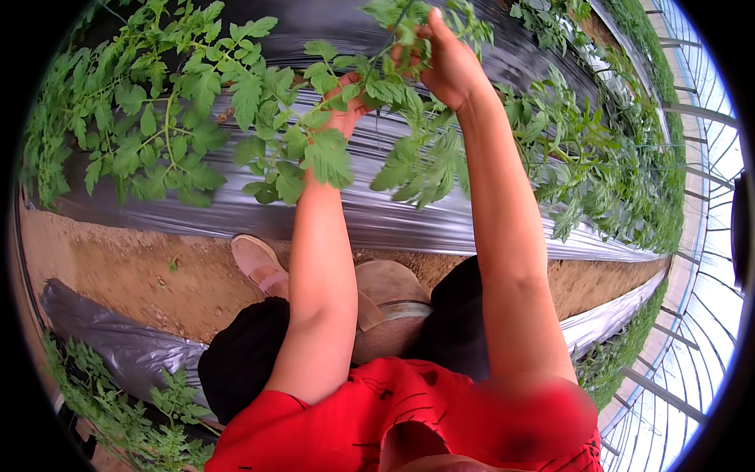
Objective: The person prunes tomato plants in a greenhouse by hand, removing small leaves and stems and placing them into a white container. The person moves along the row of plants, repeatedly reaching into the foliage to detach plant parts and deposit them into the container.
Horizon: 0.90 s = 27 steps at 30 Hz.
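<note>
A tomato plant [329,158] with broad green leaves rises from the bed before me. Its stem is tied to or runs beside a thin green twine [389,42]; the leaves hide which. My left hand [347,112] reaches in behind the foliage at the stem, fingers partly covered by leaves, so its grip is unclear. Higher up and to the right, my right hand [451,68] has its fingers curled around the leafy upper shoot, the thumb pointing up. Both forearms stretch forward over the plastic-covered bed.
Silvery-black plastic mulch film [407,221] covers the bed. More tomato plants [171,118] stand to the left and right [584,153]. A bare soil path [135,271] runs under my feet, with another filmed row [112,324] behind. A ribbed greenhouse wall [696,218] curves at right.
</note>
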Available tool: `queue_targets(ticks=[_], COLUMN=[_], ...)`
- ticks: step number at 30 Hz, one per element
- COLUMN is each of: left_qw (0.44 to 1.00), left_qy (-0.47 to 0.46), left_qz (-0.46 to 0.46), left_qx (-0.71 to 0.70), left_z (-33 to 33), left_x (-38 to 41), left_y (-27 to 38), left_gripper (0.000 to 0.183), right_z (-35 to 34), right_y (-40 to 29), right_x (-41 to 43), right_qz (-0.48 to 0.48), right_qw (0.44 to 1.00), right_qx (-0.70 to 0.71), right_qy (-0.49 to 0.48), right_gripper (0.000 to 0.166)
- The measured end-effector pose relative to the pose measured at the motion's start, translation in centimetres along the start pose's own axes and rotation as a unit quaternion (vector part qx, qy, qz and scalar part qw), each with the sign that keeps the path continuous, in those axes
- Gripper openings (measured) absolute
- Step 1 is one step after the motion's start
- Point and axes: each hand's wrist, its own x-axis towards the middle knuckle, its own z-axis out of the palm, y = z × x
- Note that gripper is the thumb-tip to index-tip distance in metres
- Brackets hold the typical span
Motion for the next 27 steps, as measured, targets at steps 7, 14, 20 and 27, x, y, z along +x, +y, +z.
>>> queue_targets(ticks=[7,14,20,27], left_qw=[0.998,0.991,0.992,0.987], left_qy=[0.019,0.038,0.057,0.049], left_qz=[-0.023,-0.014,0.017,0.047], left_qx=[-0.063,-0.131,-0.112,-0.143], left_z=[-0.6,0.2,-1.0,-0.8], left_x=[-0.3,-2.6,-4.0,-3.3], left_y=[-1.0,-0.3,-0.7,-0.3], left_gripper=[0.034,0.024,0.035,0.032], right_z=[-2.9,-0.4,3.4,2.0], right_y=[2.6,4.7,3.0,0.0], right_x=[-2.9,-6.0,-6.0,-4.7], right_qz=[-0.079,-0.142,-0.243,-0.183], right_qw=[0.992,0.94,0.851,0.881], right_qx=[0.088,-0.305,-0.453,-0.424], right_qy=[-0.047,-0.055,-0.103,0.1], right_gripper=[0.065,0.062,0.048,0.045])
